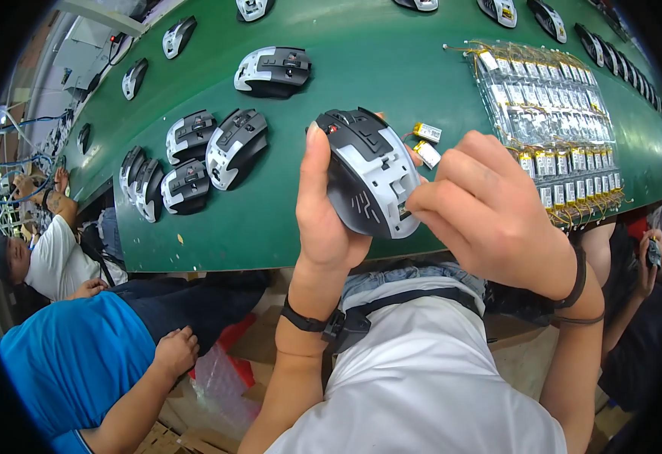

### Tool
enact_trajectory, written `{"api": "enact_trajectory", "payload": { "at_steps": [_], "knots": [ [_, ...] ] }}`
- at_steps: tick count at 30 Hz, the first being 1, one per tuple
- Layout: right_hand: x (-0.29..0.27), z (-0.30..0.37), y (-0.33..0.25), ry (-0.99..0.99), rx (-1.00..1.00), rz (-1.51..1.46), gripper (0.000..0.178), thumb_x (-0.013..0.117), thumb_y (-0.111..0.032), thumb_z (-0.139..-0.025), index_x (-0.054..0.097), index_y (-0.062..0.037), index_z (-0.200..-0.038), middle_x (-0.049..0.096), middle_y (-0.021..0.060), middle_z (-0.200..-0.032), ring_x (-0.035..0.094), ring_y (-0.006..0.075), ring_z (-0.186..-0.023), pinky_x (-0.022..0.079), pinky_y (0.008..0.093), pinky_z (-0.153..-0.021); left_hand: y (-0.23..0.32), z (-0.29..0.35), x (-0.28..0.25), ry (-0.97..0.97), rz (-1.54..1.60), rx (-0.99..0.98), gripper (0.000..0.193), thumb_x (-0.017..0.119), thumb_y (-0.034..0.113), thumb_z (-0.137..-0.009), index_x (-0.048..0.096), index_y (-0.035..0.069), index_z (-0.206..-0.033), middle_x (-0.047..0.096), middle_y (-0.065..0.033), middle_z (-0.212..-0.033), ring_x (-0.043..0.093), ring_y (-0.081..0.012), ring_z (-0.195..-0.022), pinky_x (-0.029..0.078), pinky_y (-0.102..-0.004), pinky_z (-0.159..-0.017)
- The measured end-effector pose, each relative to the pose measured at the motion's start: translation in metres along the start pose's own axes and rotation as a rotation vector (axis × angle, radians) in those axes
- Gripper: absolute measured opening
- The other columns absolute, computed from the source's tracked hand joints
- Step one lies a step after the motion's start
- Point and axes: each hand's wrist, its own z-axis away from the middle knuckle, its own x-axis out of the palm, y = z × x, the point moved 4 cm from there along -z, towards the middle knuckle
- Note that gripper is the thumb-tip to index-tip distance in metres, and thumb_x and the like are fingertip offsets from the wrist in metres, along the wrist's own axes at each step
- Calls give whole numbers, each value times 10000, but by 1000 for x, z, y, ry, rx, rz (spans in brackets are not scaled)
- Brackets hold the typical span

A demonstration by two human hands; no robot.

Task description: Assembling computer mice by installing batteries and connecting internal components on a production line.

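My left hand is wrapped round a black and silver-grey computer mouse, its thumb along the left side. The mouse is tilted above the green table, with an opening in its grey shell facing my right hand. The thumb and fingers of that hand are pinched together at the opening's edge; what they hold, if anything, is hidden. Just beyond the mouse, two small silver battery packs with yellow ends lie on the table. A clear plastic tray of rows of such batteries lies to the right.
Several partly cased mice stand in a group on the left of the green table. Another mouse sits farther back, and more line the far edge. A person in a blue shirt sits at my left; other people are at both sides.
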Motion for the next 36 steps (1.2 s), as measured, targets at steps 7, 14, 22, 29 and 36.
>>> {"api": "enact_trajectory", "payload": {
  "at_steps": [7,14,22,29,36],
  "knots": [
    [3,-2,0,-39,-45,31,196,728,-10,-655,603,-33,-805,478,71,-757,471,258,-702,402,353,-620,-6,-5,-13,-93,55,-26,649,324,525,-993,555,-37,-1222,655,-136,-1087,649,-226,-965,521,-337,-859],
    [5,-5,6,-133,32,-10,187,714,-5,-658,595,-37,-798,499,76,-752,485,267,-714,410,369,-630,-12,-5,-15,57,-28,4,642,329,529,-991,572,-30,-1189,661,-127,-1054,648,-216,-930,521,-332,-834],
    [11,1,-3,-42,96,-29,193,697,30,-641,611,-31,-802,505,80,-727,490,273,-678,410,365,-593,-9,-5,-6,125,89,70,646,318,536,-984,571,-32,-1158,663,-189,-1012,647,-268,-903,518,-358,-822],
    [19,9,-8,132,40,36,213,654,123,-596,572,1,-750,470,83,-677,459,263,-605,376,349,-531,-7,-9,5,34,-10,133,643,280,512,-980,561,-42,-1150,665,-239,-930,651,-298,-857,517,-361,-810],
    [10,23,-5,103,118,-66,264,659,77,-667,638,8,-920,533,61,-735,515,212,-683,431,305,-631,2,-15,-1,-131,-72,167,772,281,610,-906,407,-5,-1354,568,-308,-1178,661,-425,-893,561,-486,-747]
  ]
}}
